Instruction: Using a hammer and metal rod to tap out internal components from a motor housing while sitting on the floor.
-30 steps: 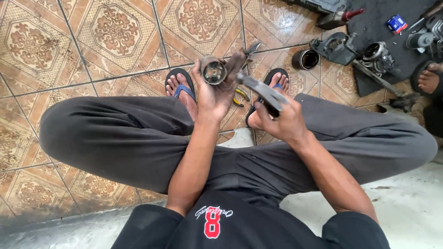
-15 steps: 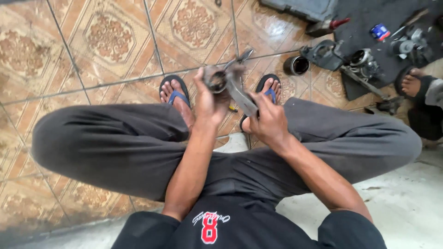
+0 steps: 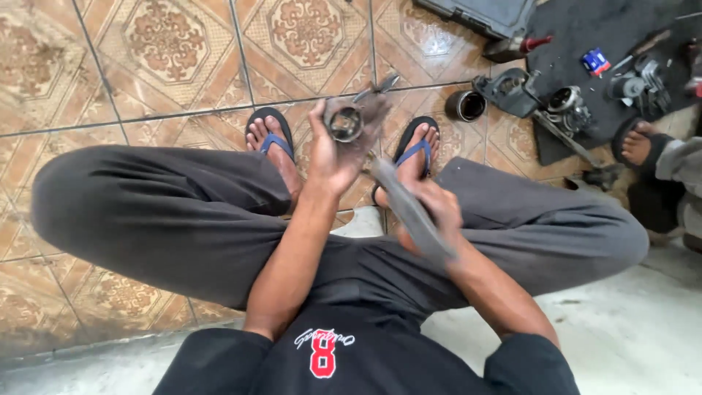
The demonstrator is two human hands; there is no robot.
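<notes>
Fingers of the left hand [image 3: 333, 157] are gripping a round metal part [image 3: 344, 122] at upper centre; the right hand [image 3: 431, 216] is clasping a blurred grey tool [image 3: 409, 212] just below it.

My left hand [image 3: 333, 157] is raised over my crossed legs, gripping a small round metal part [image 3: 344, 123] with its open end facing up at me, and my right hand [image 3: 431, 216] just right of it is closed on a long flat tool [image 3: 409, 212], blurred, whose tip points up toward the part. My feet in sandals [image 3: 272, 139] rest on the patterned tile floor [image 3: 146, 51]. At the far right a black mat [image 3: 585, 36] holds engine parts, with a metal sleeve [image 3: 465, 106] just left of it.
</notes>
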